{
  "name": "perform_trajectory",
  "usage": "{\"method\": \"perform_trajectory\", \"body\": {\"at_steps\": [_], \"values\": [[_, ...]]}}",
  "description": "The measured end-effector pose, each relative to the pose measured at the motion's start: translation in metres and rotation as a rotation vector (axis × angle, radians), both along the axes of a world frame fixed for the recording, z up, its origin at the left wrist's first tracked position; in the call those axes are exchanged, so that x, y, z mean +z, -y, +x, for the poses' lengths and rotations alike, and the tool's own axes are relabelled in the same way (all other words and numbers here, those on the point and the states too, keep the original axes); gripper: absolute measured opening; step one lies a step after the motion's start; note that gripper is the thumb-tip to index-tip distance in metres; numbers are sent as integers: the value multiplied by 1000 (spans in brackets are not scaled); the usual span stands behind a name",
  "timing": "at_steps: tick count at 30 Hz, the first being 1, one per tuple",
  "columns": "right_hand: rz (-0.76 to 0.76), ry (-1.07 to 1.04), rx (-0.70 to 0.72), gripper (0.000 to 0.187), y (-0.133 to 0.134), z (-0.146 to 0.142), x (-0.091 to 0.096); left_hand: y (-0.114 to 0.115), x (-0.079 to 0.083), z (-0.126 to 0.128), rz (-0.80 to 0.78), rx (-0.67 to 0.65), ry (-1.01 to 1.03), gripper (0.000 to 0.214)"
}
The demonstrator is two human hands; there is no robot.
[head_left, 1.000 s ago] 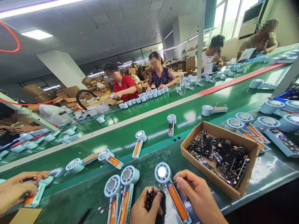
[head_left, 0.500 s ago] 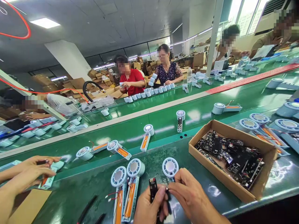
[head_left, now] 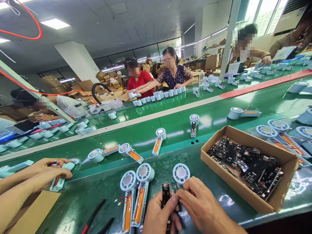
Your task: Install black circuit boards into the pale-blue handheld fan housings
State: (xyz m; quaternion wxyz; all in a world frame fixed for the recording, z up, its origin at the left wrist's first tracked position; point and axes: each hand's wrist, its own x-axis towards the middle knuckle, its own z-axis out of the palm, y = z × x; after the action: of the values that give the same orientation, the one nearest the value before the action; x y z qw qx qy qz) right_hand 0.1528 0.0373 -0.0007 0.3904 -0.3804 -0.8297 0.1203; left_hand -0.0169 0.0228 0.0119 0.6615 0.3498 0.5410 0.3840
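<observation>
My left hand [head_left: 159, 214] pinches a small black circuit board [head_left: 166, 193] and holds it upright at the bottom middle. My right hand [head_left: 202, 206] has its fingers closed right beside it, touching the board's lower end; what they pinch is hidden. Just beyond my fingers lies a pale blue fan unit [head_left: 181, 173] whose round head shows while its handle is covered by my hands. Two more fan units with orange batteries [head_left: 136, 195] lie to the left on the green mat.
An open cardboard box of black circuit boards [head_left: 246, 164] sits to the right. A neighbour's hands [head_left: 45, 170] work on a unit at left. Red-handled pliers [head_left: 94, 219] lie at the bottom. Fan units ride the green conveyor [head_left: 170, 125]; people sit opposite.
My view has shifted, so everything sits further right. My hands have closed together on the board over the unit's handle. A worker opposite has put a part down.
</observation>
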Motion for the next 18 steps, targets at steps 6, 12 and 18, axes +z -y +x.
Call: {"method": "perform_trajectory", "body": {"at_steps": [6,12,18], "values": [[49,69,41,22,-5,8,11,-5,-6,3,-99,7,103,48],[56,255,168,17,-12,15,22,-10,-7,5,-118,-12,137,54],[116,195,97,28,-16,11,18,6,-3,7,-1,70,11,59]]}}
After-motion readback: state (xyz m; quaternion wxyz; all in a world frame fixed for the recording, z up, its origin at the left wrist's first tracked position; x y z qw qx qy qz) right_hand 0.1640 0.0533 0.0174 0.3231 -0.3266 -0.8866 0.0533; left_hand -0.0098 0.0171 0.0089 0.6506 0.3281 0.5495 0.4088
